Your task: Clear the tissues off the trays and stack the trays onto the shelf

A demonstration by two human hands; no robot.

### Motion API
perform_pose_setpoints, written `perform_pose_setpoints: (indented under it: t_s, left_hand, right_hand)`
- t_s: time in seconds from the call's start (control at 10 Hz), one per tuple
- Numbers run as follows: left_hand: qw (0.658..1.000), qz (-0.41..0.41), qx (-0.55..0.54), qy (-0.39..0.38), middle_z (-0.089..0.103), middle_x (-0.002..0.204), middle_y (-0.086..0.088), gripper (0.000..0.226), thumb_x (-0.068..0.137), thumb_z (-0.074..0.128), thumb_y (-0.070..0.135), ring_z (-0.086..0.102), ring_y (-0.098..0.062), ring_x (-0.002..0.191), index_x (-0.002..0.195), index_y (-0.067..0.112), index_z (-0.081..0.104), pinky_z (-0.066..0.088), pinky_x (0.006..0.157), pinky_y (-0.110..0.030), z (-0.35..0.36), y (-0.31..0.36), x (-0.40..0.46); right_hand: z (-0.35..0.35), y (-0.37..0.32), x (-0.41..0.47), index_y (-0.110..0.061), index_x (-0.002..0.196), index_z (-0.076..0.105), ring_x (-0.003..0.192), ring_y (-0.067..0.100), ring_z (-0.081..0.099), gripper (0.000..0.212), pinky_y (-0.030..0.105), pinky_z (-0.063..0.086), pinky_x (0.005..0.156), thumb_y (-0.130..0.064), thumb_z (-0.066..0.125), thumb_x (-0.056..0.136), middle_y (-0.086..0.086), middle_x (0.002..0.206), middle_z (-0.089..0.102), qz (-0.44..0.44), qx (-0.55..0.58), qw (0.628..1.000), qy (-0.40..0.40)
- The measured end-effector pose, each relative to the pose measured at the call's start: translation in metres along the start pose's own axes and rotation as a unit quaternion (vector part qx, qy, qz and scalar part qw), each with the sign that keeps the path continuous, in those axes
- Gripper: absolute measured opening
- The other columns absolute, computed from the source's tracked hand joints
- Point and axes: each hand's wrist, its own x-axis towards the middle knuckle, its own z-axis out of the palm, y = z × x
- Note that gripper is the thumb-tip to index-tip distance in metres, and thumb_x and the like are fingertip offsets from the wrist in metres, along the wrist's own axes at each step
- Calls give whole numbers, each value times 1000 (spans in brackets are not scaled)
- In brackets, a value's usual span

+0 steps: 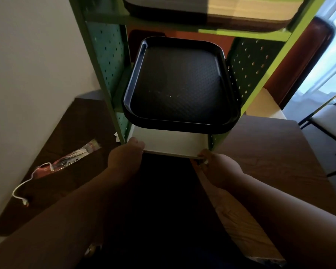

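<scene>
Green shelf (pixel 113 105) holds an empty black tray (pixel 180 84); below, both hands (pixel 124 158) (pixel 217 167) grip a white tray (pixel 173 144).

- Looking like a canteen or café dining area, a tray-return corner.
- Green metal shelf (pixel 184 22) with perforated side panels (pixel 250 65) standing against a plain wall (pixel 31 55), carrying serving trays on several levels.
- Black textured tray (pixel 180 84) sitting on the middle level; a brown tray (pixel 202 18) lying above; a white tray (pixel 173 145) showing below.
- Dark wood-grain worktop (pixel 270 152) lying to the right; another dark wooden surface (pixel 70 133) running along the wall, left.
- Padded brown chair back (pixel 306 61) and a pale seat on thin black legs (pixel 330 121) standing beyond, suggesting customer seating.
- Daylight coming through a window (pixel 334 45) at far right.
</scene>
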Motion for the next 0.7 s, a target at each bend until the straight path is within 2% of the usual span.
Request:
perform_pose_setpoints:
  t_s: [0.1,0.2,0.3,0.4,0.5,0.6,0.7]
  left_hand:
    - [1000,-3,-10,-18,57,118,-6,11,102,49,19,71,-30,89,106,18,58,56,67,-40,-4,8,13]
    - [999,-14,-20,-27,57,116,-7,12,101,46,18,69,-30,93,104,17,58,60,77,-48,-5,12,18]
    - [999,-28,-30,-25,59,113,-8,12,100,47,18,69,-31,93,96,18,59,58,77,-48,-3,11,20]
    - [997,-51,-38,-32,58,110,-8,13,98,46,18,68,-34,94,91,18,57,56,76,-46,-6,14,18]
    - [995,-64,-57,-42,59,113,-10,16,96,50,20,68,-34,97,101,13,63,56,81,-46,-7,25,19]
    - [992,-29,-114,-45,65,129,-9,35,96,57,31,68,-28,108,126,15,66,56,88,-40,-14,58,19]
    - [991,-7,-131,-3,68,127,-4,36,96,57,39,68,-24,109,126,22,67,55,91,-38,-15,105,24]
  right_hand:
    - [-8,-6,7,-28,119,57,88,31,66,27,36,48,73,-43,42,102,2,92,63,25,-24,999,12]
    - [-12,-7,13,-27,117,58,96,32,69,26,36,50,75,-40,43,101,4,99,68,47,-27,998,21]
    - [-7,-3,17,-26,113,58,92,32,69,22,35,46,70,-35,41,101,2,91,63,53,-21,998,33]
    - [-4,-1,18,-25,110,58,90,32,68,22,35,48,70,-32,40,100,4,94,68,53,-4,998,39]
    - [-3,1,21,-24,106,59,92,32,69,21,35,47,71,-32,40,100,4,94,66,44,-11,998,40]
    - [-7,10,21,-27,113,63,96,31,69,24,34,50,73,-32,44,100,4,102,71,14,-5,999,51]
    - [-9,34,18,-30,124,67,92,26,71,30,35,56,72,-33,48,102,1,108,76,-61,72,990,105]
